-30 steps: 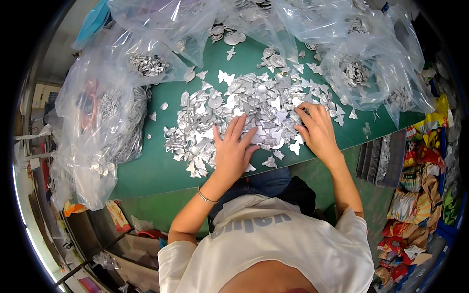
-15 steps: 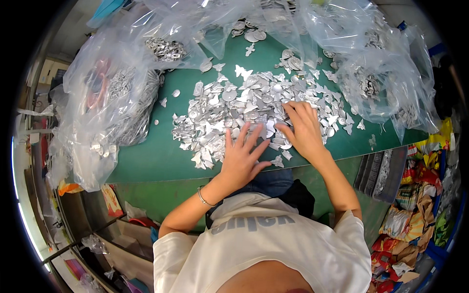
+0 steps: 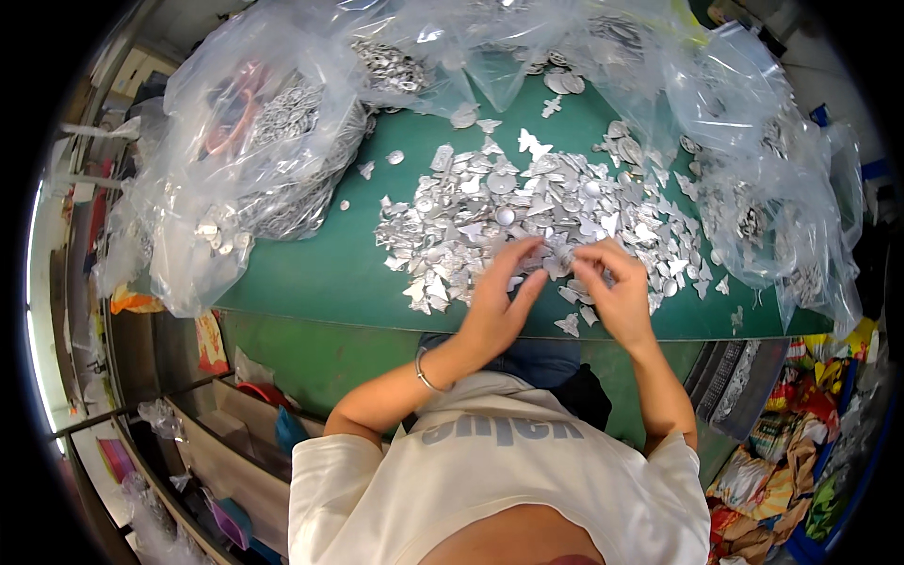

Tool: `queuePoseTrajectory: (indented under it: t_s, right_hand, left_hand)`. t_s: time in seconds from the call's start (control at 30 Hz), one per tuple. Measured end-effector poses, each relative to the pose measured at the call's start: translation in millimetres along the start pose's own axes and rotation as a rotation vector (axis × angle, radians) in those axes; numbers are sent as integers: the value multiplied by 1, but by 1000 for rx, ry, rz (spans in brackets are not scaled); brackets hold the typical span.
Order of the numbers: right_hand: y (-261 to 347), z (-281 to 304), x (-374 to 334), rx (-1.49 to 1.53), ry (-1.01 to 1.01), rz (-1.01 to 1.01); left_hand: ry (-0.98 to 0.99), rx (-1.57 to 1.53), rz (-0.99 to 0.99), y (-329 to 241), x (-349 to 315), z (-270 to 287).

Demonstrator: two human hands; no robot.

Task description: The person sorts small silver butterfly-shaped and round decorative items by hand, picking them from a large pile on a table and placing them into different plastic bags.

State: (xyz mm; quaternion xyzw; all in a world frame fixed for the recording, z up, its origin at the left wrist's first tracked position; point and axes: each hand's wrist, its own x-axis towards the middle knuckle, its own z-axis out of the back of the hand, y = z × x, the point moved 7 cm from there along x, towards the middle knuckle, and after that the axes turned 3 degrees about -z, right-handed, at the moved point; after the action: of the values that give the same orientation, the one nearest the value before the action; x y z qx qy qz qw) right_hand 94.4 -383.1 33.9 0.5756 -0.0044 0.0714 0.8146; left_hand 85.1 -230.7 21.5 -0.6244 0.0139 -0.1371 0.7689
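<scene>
A wide heap of small silver-coloured metal charms [image 3: 452, 212] lies on the green tabletop, in many shapes, some like butterflies and some round. My left hand [image 3: 496, 306], with a bangle on the wrist, curves over the heap's near edge; its thumb and fingers are apart. Across from it, my right hand [image 3: 617, 292] has thumb and fingertips drawn together at a silver charm [image 3: 561, 259], which is blurred and too small to make out in shape. A few loose charms [image 3: 567, 324] lie near the table's front edge, beside my right hand.
Clear plastic bags of metal pieces crowd the table's left [image 3: 292, 160], back and right [image 3: 744, 188]. The green table [image 3: 311, 282] ends just before my body. Drawers [image 3: 221, 424] stand at lower left; a grey tray [image 3: 734, 381] and colourful packages [image 3: 763, 452] at lower right.
My hands were spread flat on the heap. Both have curled inward, and my right fingers have come together at a charm. The whole view has shifted, so the table appears farther right.
</scene>
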Motion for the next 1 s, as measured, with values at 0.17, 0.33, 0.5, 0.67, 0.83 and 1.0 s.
queuePoseTrajectory:
  t_s: [0.17, 0.33, 0.5, 0.67, 0.83, 1.0]
  right_hand:
    - [25, -31, 5, 41, 163, 68]
    - [24, -33, 38, -347, 113, 311]
    - [35, -101, 63, -674, 116, 590]
    - [42, -103, 64, -752, 111, 622]
    - [62, -102, 32, -461, 154, 433]
    - [66, -126, 27, -247, 454, 411]
  left_hand:
    - [-48, -1210, 611, 30, -17, -20]
    - [-64, -830, 558, 30, -38, 27]
    - [-165, -828, 551, 47, -47, 55]
    - [-234, -1000, 659, 42, -54, 52]
    - [-344, -1280, 572, 41, -49, 50]
    - [-457, -1215, 544, 55, -51, 61]
